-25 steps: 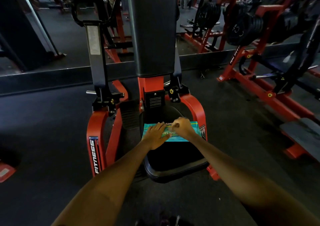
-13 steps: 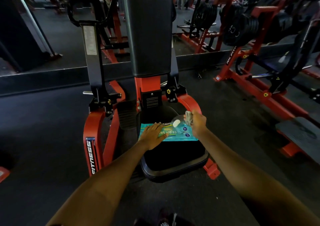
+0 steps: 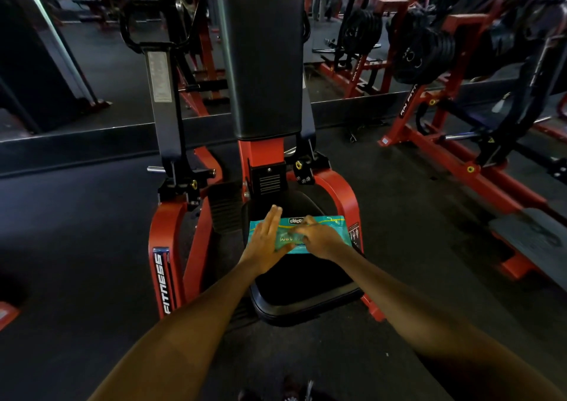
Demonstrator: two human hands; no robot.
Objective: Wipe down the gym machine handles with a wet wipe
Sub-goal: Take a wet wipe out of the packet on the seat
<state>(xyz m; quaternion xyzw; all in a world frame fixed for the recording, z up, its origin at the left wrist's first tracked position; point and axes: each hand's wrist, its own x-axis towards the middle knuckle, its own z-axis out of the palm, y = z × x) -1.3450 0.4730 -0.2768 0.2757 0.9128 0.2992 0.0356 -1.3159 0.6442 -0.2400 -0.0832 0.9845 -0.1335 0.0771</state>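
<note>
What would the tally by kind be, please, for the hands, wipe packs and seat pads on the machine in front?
Hands: 2, left hand and right hand
Wet wipes pack: 1
Seat pad: 1
Back pad: 1
Total: 5

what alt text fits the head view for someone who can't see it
Both hands are on a teal wet wipes pack lying on a gym machine's black seat: the left hand rests flat on it, the right hand works its top. The black back pad and red frame rise behind.
</note>
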